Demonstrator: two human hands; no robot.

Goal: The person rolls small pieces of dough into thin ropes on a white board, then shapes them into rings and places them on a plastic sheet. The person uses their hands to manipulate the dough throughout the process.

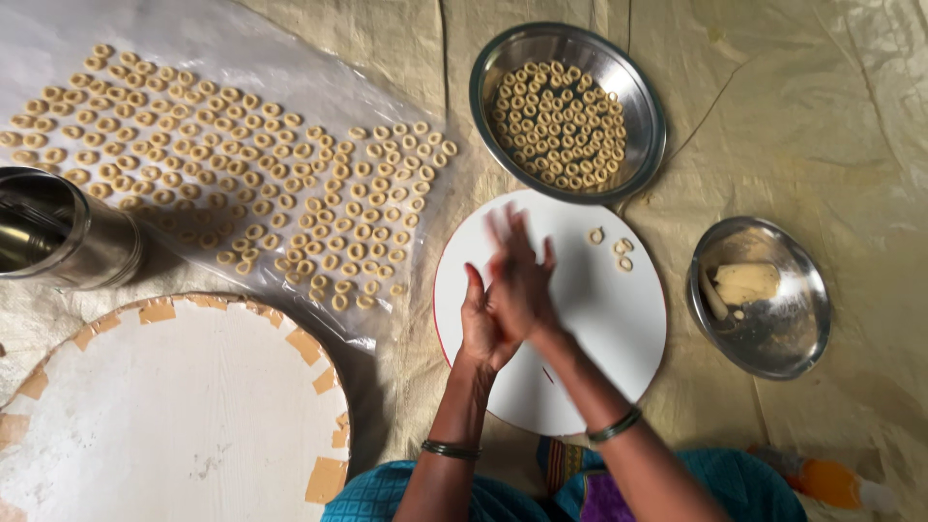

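Note:
My left hand (480, 324) and my right hand (522, 271) are pressed palm to palm above a round white board (599, 338); the right one is blurred with motion. Whatever lies between the palms is hidden. Three small dough rings (619, 249) rest on the board's far right part. Beyond the board stands a steel plate (646, 106) filled with several dough rings. To the right a smaller steel dish (788, 338) holds a lump of pale dough (746, 282).
A clear plastic sheet (193, 39) at the left carries several rows of dough rings (232, 164). A steel container (58, 232) lies at the far left. A large round white board with taped edges (164, 406) sits at bottom left. An orange bottle (831, 480) lies at bottom right.

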